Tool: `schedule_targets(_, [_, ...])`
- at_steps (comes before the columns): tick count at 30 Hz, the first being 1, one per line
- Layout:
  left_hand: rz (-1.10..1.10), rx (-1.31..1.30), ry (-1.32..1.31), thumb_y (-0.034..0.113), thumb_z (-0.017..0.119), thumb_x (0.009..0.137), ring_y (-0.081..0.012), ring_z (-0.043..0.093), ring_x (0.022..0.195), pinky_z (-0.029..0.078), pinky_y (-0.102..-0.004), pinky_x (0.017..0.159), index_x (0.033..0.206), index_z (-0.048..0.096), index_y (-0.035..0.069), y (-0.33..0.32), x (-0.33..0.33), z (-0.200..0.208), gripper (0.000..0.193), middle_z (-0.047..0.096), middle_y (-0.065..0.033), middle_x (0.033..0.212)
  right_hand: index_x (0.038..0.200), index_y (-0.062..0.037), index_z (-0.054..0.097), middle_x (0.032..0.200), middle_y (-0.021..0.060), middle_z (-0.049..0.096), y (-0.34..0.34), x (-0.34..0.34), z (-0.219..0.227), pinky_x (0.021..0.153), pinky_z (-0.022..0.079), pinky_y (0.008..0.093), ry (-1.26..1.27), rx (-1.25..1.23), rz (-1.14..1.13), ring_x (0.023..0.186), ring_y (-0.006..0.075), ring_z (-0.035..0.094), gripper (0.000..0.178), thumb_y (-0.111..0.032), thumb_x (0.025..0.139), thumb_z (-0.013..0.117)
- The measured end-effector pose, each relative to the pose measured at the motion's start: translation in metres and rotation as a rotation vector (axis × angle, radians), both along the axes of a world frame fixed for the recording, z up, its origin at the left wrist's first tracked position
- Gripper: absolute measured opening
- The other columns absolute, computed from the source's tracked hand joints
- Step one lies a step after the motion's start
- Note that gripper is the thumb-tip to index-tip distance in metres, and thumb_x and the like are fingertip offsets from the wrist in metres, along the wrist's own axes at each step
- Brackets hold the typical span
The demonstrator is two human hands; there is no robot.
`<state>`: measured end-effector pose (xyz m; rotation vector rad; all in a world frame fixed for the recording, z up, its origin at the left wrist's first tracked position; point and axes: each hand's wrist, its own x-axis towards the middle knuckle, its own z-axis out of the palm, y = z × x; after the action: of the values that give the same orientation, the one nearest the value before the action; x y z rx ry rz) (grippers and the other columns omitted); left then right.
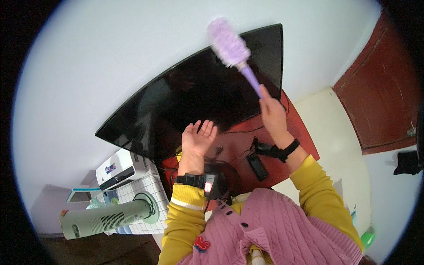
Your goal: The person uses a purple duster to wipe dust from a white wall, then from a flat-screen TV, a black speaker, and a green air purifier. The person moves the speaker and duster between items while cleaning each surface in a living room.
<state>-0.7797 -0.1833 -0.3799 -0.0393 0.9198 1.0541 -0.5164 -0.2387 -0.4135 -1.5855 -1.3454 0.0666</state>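
Observation:
A fluffy purple duster (229, 45) is in my right hand (273, 112), fingers wrapped round its handle. The duster's head lies over the upper edge of a large black television (198, 88), near its right end; whether it touches the screen or hovers, I cannot tell. In front of the screen, my left hand (198, 140) is raised with palm up and fingers apart, holding nothing. The television stands on a red tabletop (291, 128).
Black boxes (257, 167) and cables lie on the red tabletop. At left, a white printer-like machine (115, 170) and a pale green tower fan (106, 218) stand by a checked cloth (134, 187). A red-brown door (384, 84) is at right.

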Motion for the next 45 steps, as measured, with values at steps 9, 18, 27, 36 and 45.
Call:
schedule_targets(9, [0.163, 0.064, -0.101, 0.031, 0.035, 0.108, -0.0384, 0.05, 0.131, 0.042, -0.057, 0.11, 0.146, 0.035, 0.002, 0.007, -0.07, 0.012, 0.048, 0.044, -0.024, 0.145, 0.145, -0.0188, 0.055, 0.082, 0.0185, 0.061, 0.008, -0.056, 0.053, 0.068, 0.05, 0.0446, -0.045, 0.144, 0.181, 0.074, 0.0365, 0.061, 0.048, -0.011, 0.098, 0.059])
schedule_targets(18, [0.321, 0.08, -0.255, 0.031, 0.038, 0.107, -0.0391, 0.049, 0.131, 0.041, -0.0585, 0.109, 0.143, 0.038, 0.002, 0.016, -0.13, 0.001, 0.047, 0.046, -0.0229, 0.144, 0.148, -0.0209, 0.05, 0.079, 0.0179, 0.059, 0.017, -0.133, 0.065, 0.066, 0.05, 0.0475, -0.259, -0.164, 0.209, 0.072, 0.0376, 0.061, 0.052, -0.013, 0.097, 0.059])
schedule_targets(27, [0.44, 0.102, -0.314, 0.032, 0.04, 0.106, -0.0388, 0.051, 0.128, 0.041, -0.0594, 0.109, 0.138, 0.041, 0.002, 0.01, -0.193, 0.0, 0.044, 0.048, -0.0231, 0.139, 0.138, -0.0269, 0.06, 0.074, 0.0143, 0.057, 0.066, -0.276, 0.118, 0.058, 0.05, 0.0473, -0.562, -0.134, 0.327, 0.065, 0.0364, 0.061, 0.043, -0.019, 0.096, 0.061])
schedule_targets(36, [0.466, 0.102, -0.313, 0.034, 0.042, 0.104, -0.0376, 0.049, 0.132, 0.039, -0.0597, 0.11, 0.131, 0.046, 0.005, 0.001, -0.23, 0.0, 0.04, 0.048, -0.0212, 0.143, 0.14, -0.0282, 0.058, 0.075, 0.0146, 0.057, 0.087, -0.317, 0.106, 0.056, 0.051, 0.0467, -0.527, 0.028, 0.457, 0.063, 0.0369, 0.061, 0.049, -0.018, 0.093, 0.063])
schedule_targets(45, [0.367, 0.1, -0.271, 0.031, 0.039, 0.106, -0.0366, 0.043, 0.14, 0.038, -0.056, 0.114, 0.142, 0.041, 0.004, 0.013, -0.174, 0.006, 0.045, 0.042, -0.0226, 0.151, 0.144, -0.0301, 0.054, 0.078, 0.0148, 0.061, 0.033, -0.103, 0.05, 0.064, 0.052, 0.0476, -0.464, -0.142, -0.009, 0.069, 0.0372, 0.063, 0.055, -0.014, 0.093, 0.066])
